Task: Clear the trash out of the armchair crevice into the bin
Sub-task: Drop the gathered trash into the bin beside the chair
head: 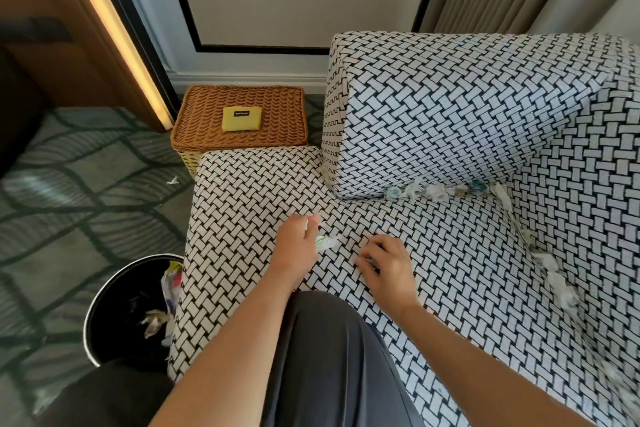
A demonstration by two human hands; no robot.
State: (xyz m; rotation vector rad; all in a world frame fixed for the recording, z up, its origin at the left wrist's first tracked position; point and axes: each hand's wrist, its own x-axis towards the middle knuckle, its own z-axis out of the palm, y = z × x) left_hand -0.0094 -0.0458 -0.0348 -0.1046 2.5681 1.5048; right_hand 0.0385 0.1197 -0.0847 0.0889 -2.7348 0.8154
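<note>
Armchair (450, 114), black-and-white woven cover. Crevice trash (446, 190) is crumpled papers lined along the foot of the backrest, with more down the right-arm seam. Left hand (298, 244) is on the seat by the left armrest, fingers closed round a crumpled wrapper (326, 243). Right hand (386, 265) has its fingers curled on the seat cushion; what it grasps, if anything, cannot be told. Bin (100, 308) is black, on the carpet left of the chair, scraps inside. Wicker basket (242, 135) stands behind the armrest, a yellow pouch (238, 118) on its lid.

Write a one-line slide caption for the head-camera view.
Left hand grips a crumpled wrapper over the armchair seat; more trash lines the back crevice, black bin beside the armrest.
</note>
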